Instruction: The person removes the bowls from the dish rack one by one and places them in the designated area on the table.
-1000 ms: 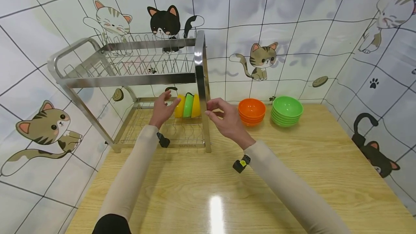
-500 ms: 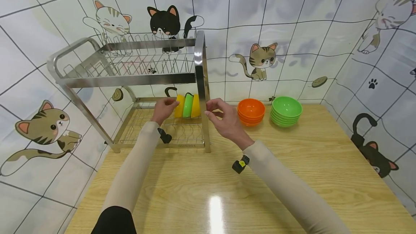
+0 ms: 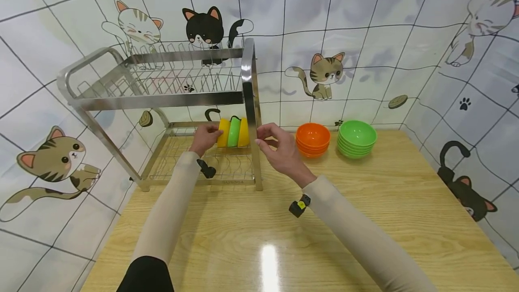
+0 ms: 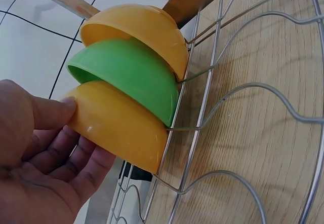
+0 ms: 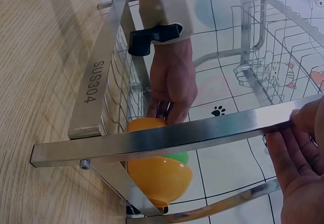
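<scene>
On the lower shelf of a two-tier metal dish rack (image 3: 162, 99), a green bowl (image 4: 124, 72) stands on edge between two yellow-orange bowls. My left hand (image 3: 204, 139) pinches the rim of the leftmost yellow bowl (image 4: 119, 125); its thumb lies on the near side and the fingers reach round the other. The far yellow bowl (image 5: 159, 178) sits beside the rack's right post (image 3: 252, 116). That post is held at its edge between the thumb and fingers of my right hand (image 3: 281, 150), also seen in the right wrist view.
To the right of the rack, a stack of orange bowls (image 3: 313, 139) and a stack of green bowls (image 3: 357, 139) stand on the wooden table (image 3: 324, 247). A tiled wall covering with cat drawings (image 3: 365, 35) rises behind and on both sides.
My left hand has moved right and its spread fingers have closed on the leftmost yellow bowl's rim. The right hand stays on the rack post.
</scene>
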Demonstrator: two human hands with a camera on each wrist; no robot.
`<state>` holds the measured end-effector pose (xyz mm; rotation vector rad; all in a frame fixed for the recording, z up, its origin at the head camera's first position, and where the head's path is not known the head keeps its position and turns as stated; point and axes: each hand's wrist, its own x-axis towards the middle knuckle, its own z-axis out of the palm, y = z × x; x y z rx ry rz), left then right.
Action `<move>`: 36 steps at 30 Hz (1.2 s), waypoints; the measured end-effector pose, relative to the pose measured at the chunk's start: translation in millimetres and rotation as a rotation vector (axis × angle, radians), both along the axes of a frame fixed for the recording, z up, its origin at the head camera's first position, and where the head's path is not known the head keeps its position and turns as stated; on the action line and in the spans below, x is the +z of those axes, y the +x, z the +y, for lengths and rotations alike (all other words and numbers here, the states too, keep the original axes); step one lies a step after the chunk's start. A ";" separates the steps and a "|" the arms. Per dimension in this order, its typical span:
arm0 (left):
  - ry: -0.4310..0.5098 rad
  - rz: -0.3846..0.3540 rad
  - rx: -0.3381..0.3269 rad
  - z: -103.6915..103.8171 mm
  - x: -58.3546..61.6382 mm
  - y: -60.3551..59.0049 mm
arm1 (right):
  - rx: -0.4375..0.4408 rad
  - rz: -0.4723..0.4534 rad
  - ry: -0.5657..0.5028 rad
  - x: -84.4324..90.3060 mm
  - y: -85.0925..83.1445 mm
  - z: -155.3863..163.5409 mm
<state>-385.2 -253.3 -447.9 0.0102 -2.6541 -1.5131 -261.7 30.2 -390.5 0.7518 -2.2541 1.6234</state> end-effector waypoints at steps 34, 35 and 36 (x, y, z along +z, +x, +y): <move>0.192 -0.025 -0.002 -4.6 12.7 8.6 | 0.014 0.010 -0.001 -0.1 0.2 1.7; 0.191 -0.028 0.002 -4.6 13.5 9.0 | 0.015 0.007 -0.002 0.0 0.4 1.7; 0.197 -0.031 0.008 -4.7 14.5 9.6 | 0.017 0.005 -0.003 0.2 0.7 1.8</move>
